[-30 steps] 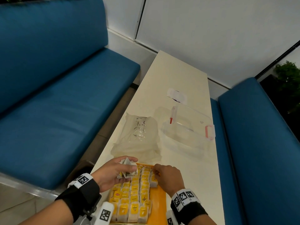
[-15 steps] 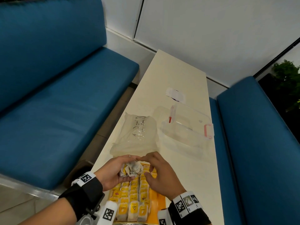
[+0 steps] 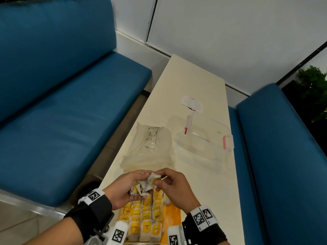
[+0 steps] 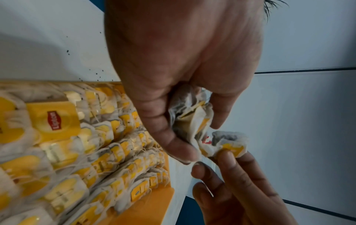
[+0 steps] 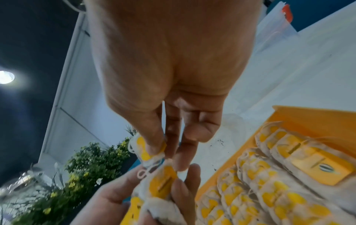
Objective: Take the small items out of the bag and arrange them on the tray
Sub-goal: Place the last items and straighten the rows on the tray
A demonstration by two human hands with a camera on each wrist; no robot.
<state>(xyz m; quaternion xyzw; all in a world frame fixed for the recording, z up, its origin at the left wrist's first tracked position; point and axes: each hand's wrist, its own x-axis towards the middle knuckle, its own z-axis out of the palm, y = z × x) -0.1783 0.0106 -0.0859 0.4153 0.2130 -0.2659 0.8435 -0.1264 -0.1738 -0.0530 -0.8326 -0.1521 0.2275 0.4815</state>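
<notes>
My left hand (image 3: 137,189) hovers over the far end of the orange tray (image 3: 174,215) and grips a crumpled bunch of yellow-tagged tea bags (image 3: 145,184). The right hand (image 3: 158,179) meets it from the right. Its thumb and forefinger pinch one tea bag (image 4: 227,143) at the edge of the bunch (image 4: 192,117); the right wrist view shows that pinched tea bag (image 5: 141,148) still touching the bunch (image 5: 162,181). Rows of tea bags (image 3: 145,219) fill the tray's left part. Beyond the tray, a clear plastic bag (image 3: 150,147) lies flat on the table.
A clear lidded container (image 3: 207,138) with red clips stands right of the bag, and a slip of paper (image 3: 192,103) lies farther back. Blue benches (image 3: 62,129) flank the narrow cream table (image 3: 185,76). An orange strip stays bare along the tray's right side.
My right hand left the tea-bag rows on the tray, moved left to the bunch in my left hand, and now pinches one bag there. Both hands rose slightly.
</notes>
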